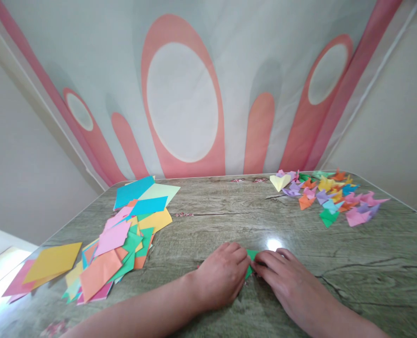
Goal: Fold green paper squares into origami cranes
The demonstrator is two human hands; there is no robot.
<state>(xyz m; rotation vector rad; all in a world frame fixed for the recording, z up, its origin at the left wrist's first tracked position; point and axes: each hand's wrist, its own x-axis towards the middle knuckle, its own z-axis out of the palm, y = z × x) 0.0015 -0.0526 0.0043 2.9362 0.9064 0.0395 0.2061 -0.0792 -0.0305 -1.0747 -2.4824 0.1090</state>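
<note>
A small piece of green paper (251,255) lies on the wood-grain table (208,225) close in front of me, mostly covered by my fingers. My left hand (225,270) is closed over its left side, with the fingers curled and the thumb hidden. From the right, my right hand (276,268) grips the paper's other edge with bent fingers pressed together. Only a strip of green shows between the two hands, so I cannot tell how it is folded.
Loose coloured paper sheets (113,234) are spread over the left side, with yellow sheets (53,264) at the left edge. Several small folded paper figures (329,199) cluster at the back right, beside a pale yellow paper heart (280,182). A printed cloth (236,84) hangs behind the table.
</note>
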